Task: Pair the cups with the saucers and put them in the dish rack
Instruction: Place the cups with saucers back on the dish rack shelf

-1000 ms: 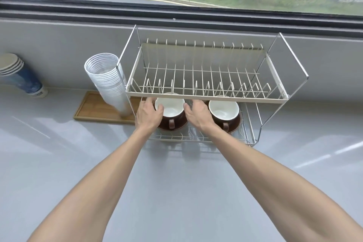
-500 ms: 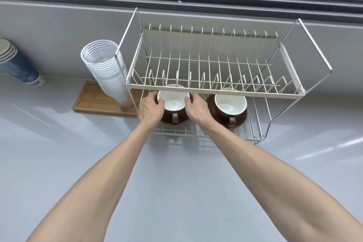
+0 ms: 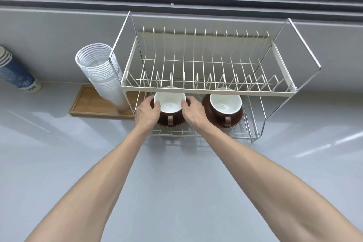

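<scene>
Already most of the work looked done when I checked the head view. Well to the left of my grasp stood a tilted stack of clear plastic cups [image 3: 102, 76] on a flat wooden tray [image 3: 92, 104], neither part of the job. My left hand [image 3: 147, 114] and right hand [image 3: 193, 113] were cupped against opposite sides of the brown cup with the white inside [image 3: 170, 104], which sat on its brown saucer [image 3: 172, 124] on the lower shelf of the white wire dish rack [image 3: 206, 90], handle toward me. Whether the fingers were truly clamped or only steadying it, I could not tell. Just right of my right hand, a second brown cup [image 3: 225, 104] already rested on its own saucer [image 3: 236, 119]. I judged only letting go remained; no loose cups or saucers showed on the counter.
</scene>
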A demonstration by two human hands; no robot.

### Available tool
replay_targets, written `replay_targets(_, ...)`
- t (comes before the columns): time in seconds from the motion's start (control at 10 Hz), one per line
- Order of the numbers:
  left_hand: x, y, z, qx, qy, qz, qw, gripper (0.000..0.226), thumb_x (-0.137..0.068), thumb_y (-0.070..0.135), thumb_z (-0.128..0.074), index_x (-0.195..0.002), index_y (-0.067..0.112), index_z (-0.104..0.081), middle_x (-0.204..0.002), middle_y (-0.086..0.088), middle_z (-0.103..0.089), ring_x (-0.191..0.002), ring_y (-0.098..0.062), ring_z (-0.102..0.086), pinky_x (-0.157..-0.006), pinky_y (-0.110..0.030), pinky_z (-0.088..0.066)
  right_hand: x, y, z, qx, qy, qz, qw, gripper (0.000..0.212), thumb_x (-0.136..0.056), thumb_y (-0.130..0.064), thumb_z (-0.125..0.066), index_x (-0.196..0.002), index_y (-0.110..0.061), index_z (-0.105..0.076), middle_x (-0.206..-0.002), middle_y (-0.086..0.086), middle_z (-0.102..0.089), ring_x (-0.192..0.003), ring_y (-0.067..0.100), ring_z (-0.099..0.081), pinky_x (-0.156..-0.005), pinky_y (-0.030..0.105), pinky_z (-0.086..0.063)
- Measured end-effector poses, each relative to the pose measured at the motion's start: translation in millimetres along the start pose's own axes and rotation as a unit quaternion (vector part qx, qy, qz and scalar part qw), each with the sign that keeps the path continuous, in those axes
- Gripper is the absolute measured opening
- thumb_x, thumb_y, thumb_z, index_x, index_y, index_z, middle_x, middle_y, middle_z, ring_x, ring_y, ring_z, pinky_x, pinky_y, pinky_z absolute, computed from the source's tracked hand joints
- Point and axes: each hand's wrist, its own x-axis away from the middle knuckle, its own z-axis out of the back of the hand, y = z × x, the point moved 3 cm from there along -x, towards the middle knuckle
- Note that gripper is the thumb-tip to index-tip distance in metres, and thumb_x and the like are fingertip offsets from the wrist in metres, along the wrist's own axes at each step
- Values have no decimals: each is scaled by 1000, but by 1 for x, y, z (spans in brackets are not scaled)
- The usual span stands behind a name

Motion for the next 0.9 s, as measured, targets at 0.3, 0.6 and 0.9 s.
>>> replay_targets(0.3, -1, 1, 3, 8, -41, -6, 999, 44, -98, 34, -43, -140, 23, -52, -128, -11, -65, -117, -34, -57, -101, -42, -45, 4, -1, 2, -1, -2, -17, 1000, 47, -101, -33, -40, -141, -10, -48, -141, 15, -53, -132, 33, -46, -111, 40, -36)
replay_targets(0.6, 9, 17, 15, -78, -95, -6, 992, 50, -101, 33, -38, -145, 8, -41, -147, -18, -49, -134, -35, -45, -106, -39, -37, 20, -10, 16, 45, -61, -30, 997, 52, -98, -40, -42, -142, -13, -43, -140, 12, -55, -125, 33, -53, -103, 48, -47)
replay_targets(0.9, 45, 41, 53, -270, -229, -72, 932, 38, -98, 34, -45, -124, 11, -62, -128, -9, -62, -117, -28, -57, -96, -33, -45, 65, -36, 53, 218, -142, 45, 965, 26, -91, -27, -45, -83, -9, -62, -91, 13, -68, -79, 34, -64, -58, 34, -58)
